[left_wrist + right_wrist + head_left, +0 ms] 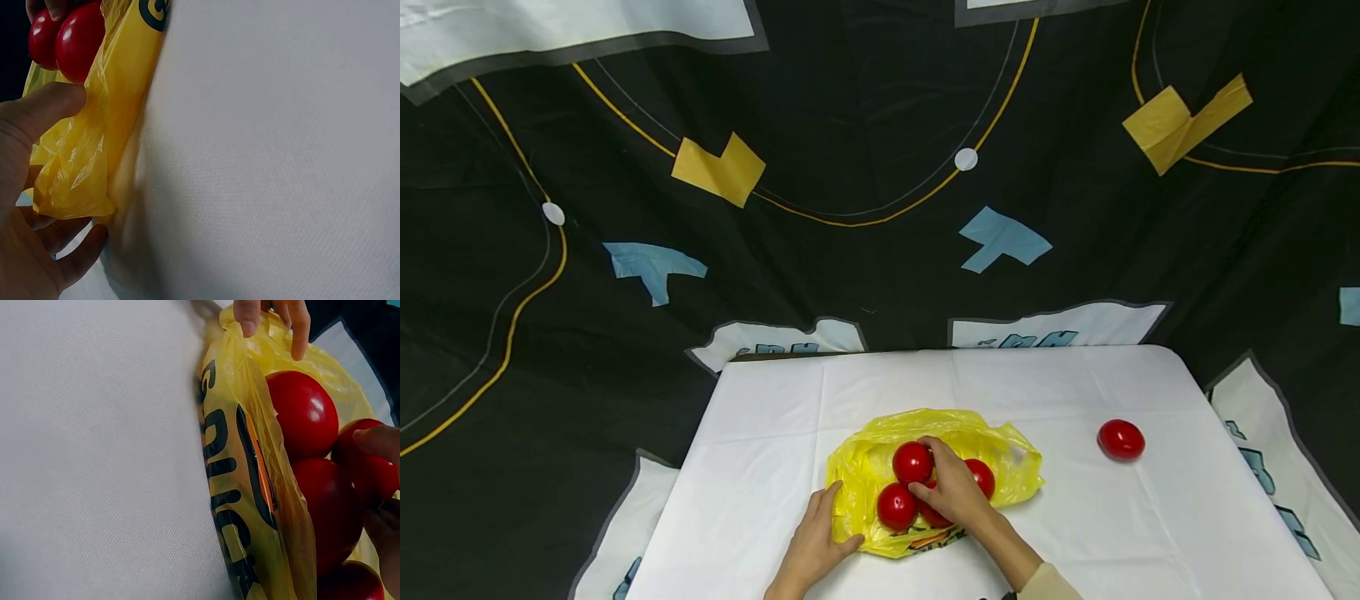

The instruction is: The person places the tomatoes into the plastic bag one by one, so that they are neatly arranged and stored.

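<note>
Plainly, yellow bag point(853, 471): thin, crinkled, partly see-through plastic with black lettering and an orange patch, lying mouth-open on the table.
Red balls point(897, 506): four in the bag, smooth, glossy, tomato-like, clustered and touching.
Left hand point(812, 537): thumb and fingers set apart, curled round the bag's left end with the film between them.
Right hand point(955, 492): thumb and fingertips pinch the uppermost ball point(913, 462), which sits in the bag against its neighbours.
Stray red ball point(1121, 440): slightly oval, shiny, well apart on the right.
In the way: the right hand and the bag's front wall partly cover the balls behind.
Table point(1165, 533): white cloth, faintly creased, finely woven.
Backdrop point(865, 275): black fabric with yellow curves and blue shapes.
</note>
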Motion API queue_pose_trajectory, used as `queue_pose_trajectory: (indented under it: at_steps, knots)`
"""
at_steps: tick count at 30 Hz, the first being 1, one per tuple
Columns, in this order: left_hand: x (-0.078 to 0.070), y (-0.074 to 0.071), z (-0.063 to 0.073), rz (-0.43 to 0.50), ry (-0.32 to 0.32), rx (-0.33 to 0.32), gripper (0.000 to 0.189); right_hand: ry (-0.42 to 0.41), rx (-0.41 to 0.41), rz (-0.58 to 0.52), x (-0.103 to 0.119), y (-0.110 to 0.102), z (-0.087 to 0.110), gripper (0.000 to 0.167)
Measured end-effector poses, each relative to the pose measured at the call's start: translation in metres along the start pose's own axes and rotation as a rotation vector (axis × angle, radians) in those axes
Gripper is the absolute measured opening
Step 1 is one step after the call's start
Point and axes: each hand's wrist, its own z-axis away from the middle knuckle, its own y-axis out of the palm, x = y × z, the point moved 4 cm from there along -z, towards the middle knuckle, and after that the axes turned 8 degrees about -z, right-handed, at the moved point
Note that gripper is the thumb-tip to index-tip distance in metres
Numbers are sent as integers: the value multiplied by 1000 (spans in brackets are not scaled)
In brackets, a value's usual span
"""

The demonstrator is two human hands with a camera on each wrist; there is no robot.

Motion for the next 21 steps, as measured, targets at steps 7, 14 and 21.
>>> queue_pose_trajectory:
  at_steps: [7,14,21]
  knots:
    - [-1,-1,0,10,-8,7,93,-26,-7,30,2,2,-5,67]
    - [-1,-2,1,6,-13,10,93,-23,12,39,1,5,-10,65]
    - [-1,-1,1,6,-15,14,94,-18,35,38,-1,9,-13,63]
